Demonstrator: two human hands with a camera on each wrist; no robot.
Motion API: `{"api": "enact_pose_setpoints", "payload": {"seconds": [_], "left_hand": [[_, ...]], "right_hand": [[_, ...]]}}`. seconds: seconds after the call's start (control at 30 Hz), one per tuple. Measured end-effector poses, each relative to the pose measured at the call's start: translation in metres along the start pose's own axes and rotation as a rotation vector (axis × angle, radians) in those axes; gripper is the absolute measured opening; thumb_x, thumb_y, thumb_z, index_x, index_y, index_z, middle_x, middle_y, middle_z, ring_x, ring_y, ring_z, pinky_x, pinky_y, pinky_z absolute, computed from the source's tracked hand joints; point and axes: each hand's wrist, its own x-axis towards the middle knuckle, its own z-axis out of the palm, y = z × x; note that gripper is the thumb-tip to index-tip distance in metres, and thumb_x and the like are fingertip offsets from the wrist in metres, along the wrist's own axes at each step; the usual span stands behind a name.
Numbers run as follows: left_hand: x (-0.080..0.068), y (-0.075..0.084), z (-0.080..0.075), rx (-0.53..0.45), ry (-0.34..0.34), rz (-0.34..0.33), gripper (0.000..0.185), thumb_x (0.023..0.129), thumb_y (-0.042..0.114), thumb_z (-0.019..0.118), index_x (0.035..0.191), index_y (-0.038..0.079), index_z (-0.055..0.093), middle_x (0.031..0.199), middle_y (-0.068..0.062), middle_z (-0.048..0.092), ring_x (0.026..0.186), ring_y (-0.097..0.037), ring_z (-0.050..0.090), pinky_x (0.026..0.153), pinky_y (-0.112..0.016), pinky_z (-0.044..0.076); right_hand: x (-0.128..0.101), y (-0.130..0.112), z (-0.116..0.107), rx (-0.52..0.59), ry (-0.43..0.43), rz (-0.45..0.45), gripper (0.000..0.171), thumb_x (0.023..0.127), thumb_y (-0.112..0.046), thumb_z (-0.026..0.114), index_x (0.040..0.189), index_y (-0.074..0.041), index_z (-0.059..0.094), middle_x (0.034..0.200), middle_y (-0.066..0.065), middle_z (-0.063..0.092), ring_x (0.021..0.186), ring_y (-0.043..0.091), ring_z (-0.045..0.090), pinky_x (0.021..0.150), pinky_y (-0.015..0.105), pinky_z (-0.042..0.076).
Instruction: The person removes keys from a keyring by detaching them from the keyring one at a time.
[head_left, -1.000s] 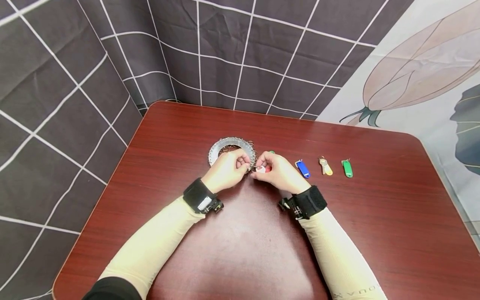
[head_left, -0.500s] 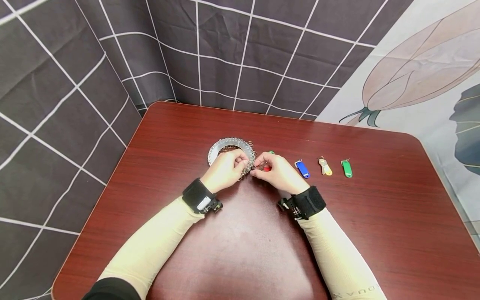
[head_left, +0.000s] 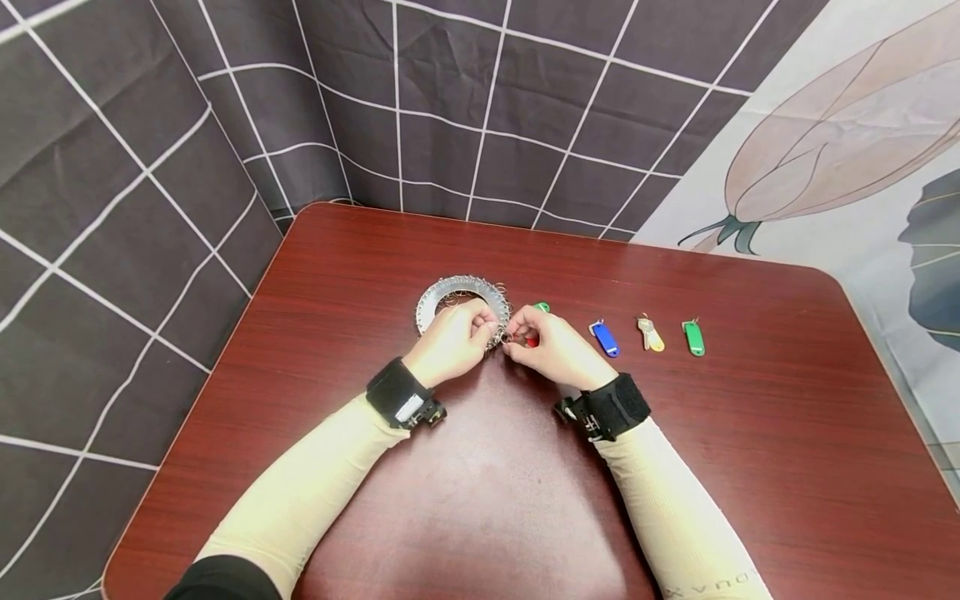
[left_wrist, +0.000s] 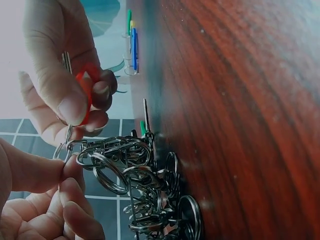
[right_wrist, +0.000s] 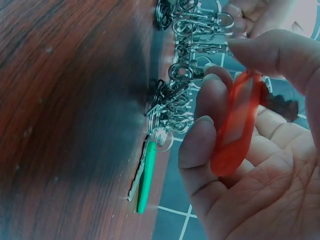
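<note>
My right hand grips a red key tag with a pale label; a dark key blade juts out behind it. At its fingertips, thumb and forefinger are close to a small split ring. My left hand pinches a small metal ring between thumb and forefinger. Both hands meet at the right front of a round silver hoop, which is lined with metal clasps and split rings. Whether the tag's ring is linked to a clasp, I cannot tell.
A green key tag with a key hangs at the hoop beyond my right hand. To the right on the reddish-brown table lie a blue tag, a key with a yellow tag and another green tag.
The red tag has turned in my right fingers, so its white face no longer shows in the head view. My left hand has stayed nearly still.
</note>
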Motion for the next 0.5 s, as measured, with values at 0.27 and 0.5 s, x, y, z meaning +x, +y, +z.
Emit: {"api": "enact_pose_setpoints", "payload": {"seconds": [0.27,0.5], "left_hand": [[-0.0002,-0.0002,-0.0004,-0.001,0.017,0.001,0.005,0.093,0.011,0.057,0.089,0.011,0.061,0.076,0.003,0.058,0.071,-0.010,0.055,0.067,-0.026,0.046],[-0.0002,-0.0008,0.0000,0.003,0.025,-0.011,0.005,0.093,0.010,0.057,0.090,0.012,0.061,0.077,0.003,0.058,0.071,-0.010,0.055,0.067,-0.026,0.046]], "right_hand": [[0.0001,-0.0004,-0.0002,-0.012,0.020,-0.012,0.012,0.087,-0.014,0.071,0.094,-0.011,0.062,0.082,-0.002,0.063,0.077,0.012,0.060,0.070,0.031,0.049],[0.0000,-0.0011,-0.0002,0.004,0.015,-0.008,0.007,0.091,-0.015,0.068,0.094,-0.013,0.062,0.081,-0.002,0.065,0.074,0.011,0.061,0.068,0.030,0.049]]}}
